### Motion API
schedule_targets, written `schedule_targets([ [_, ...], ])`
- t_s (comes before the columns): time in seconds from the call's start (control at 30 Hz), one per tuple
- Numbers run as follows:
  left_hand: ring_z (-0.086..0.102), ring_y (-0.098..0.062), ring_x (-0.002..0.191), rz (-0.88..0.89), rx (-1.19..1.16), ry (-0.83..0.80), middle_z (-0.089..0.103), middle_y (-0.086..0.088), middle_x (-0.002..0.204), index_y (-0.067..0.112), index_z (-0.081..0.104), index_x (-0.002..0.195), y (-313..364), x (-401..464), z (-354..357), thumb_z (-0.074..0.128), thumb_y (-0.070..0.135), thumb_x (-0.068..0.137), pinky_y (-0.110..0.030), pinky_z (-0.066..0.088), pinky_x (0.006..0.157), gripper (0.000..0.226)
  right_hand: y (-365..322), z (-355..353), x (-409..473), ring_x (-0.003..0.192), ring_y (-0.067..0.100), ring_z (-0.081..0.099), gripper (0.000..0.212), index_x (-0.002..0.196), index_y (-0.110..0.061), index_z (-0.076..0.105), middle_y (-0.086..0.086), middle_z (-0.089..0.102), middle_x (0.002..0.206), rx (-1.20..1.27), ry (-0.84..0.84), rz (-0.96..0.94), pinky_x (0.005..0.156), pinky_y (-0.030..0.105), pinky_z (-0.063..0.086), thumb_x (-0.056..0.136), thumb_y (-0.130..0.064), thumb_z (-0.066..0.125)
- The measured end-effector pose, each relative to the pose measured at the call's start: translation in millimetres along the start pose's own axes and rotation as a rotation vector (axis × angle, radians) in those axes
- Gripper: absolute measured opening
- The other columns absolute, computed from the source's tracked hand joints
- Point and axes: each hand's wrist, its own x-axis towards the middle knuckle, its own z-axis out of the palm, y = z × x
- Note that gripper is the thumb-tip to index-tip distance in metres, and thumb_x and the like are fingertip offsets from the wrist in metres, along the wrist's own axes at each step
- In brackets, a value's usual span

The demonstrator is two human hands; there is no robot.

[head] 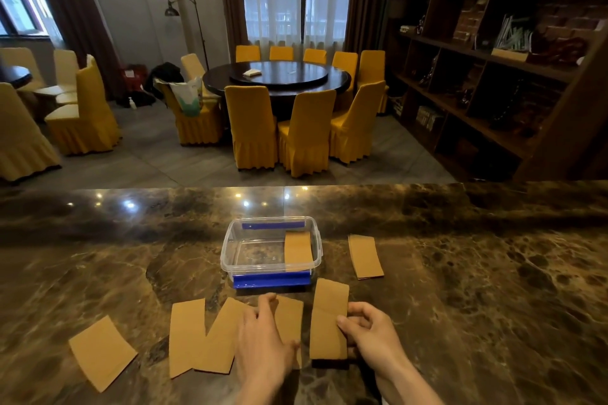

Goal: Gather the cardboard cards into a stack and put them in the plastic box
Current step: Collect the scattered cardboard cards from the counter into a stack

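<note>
Several brown cardboard cards lie on the marble counter [460,273]. My right hand [368,329] pinches the right edge of one card [329,319], lifted slightly above the counter. My left hand [263,339] rests on another card [291,316], fingers curled over its left edge. Left of it lie two overlapping cards [187,332] [220,339] and a single card [102,352] at the far left. One card [365,256] lies right of the clear plastic box [230,240] with blue clips. Inside the box a card [297,250] leans at its right side.
The counter's far edge runs across the view behind the box. Beyond it are a round dark table with yellow-covered chairs [253,128] and a dark shelf unit [493,59] at the right.
</note>
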Motion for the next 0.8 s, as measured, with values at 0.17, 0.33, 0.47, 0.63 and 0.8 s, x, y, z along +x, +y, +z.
schedule_targets([
  [0.17,0.069,-0.013,0.079,-0.056,-0.581,-0.037,0.07,0.001,0.097,0.023,0.055,0.123,1,7,-10,0.077,-0.002,0.081,-0.034,0.056,0.075,0.053,1,3,4,0.082,0.023,0.079,0.013,0.106,-0.012,0.068,0.009,0.082,0.088,0.072,-0.069,0.024,0.066,0.039,0.065,0.094,-0.009,0.067],
  [0.33,0.076,-0.016,0.082,0.017,-0.943,-0.157,0.075,-0.006,0.099,0.022,0.067,0.109,1,9,-24,0.073,-0.002,0.086,-0.031,0.062,0.067,0.034,1,20,4,0.072,0.015,0.075,0.012,0.102,-0.011,0.072,0.01,0.08,0.084,-0.001,-0.053,-0.053,0.052,0.024,0.055,0.091,-0.007,0.071],
  [0.47,0.077,-0.015,0.083,0.085,-0.953,-0.199,0.078,-0.003,0.092,0.02,0.068,0.109,-7,9,-28,0.073,0.0,0.088,-0.023,0.06,0.064,0.03,-2,31,6,0.08,0.016,0.078,0.016,0.104,-0.015,0.071,0.006,0.082,0.088,-0.011,-0.084,-0.09,0.055,0.021,0.057,0.089,-0.009,0.074],
  [0.63,0.073,-0.006,0.086,0.114,-0.714,-0.067,0.075,0.007,0.094,0.025,0.066,0.116,-24,11,-35,0.07,0.014,0.092,-0.021,0.059,0.07,0.027,0,39,9,0.085,0.018,0.079,0.02,0.107,-0.013,0.067,0.007,0.082,0.088,-0.03,-0.134,-0.068,0.07,0.03,0.061,0.089,-0.008,0.073],
  [0.8,0.053,-0.011,0.12,0.119,0.071,0.229,0.062,0.013,0.127,0.041,0.045,0.136,-59,15,-54,0.064,0.043,0.09,-0.033,0.048,0.102,0.05,5,48,11,0.086,0.015,0.074,0.021,0.106,-0.014,0.064,0.006,0.08,0.09,-0.049,-0.071,-0.047,0.065,0.025,0.055,0.088,-0.009,0.073],
])
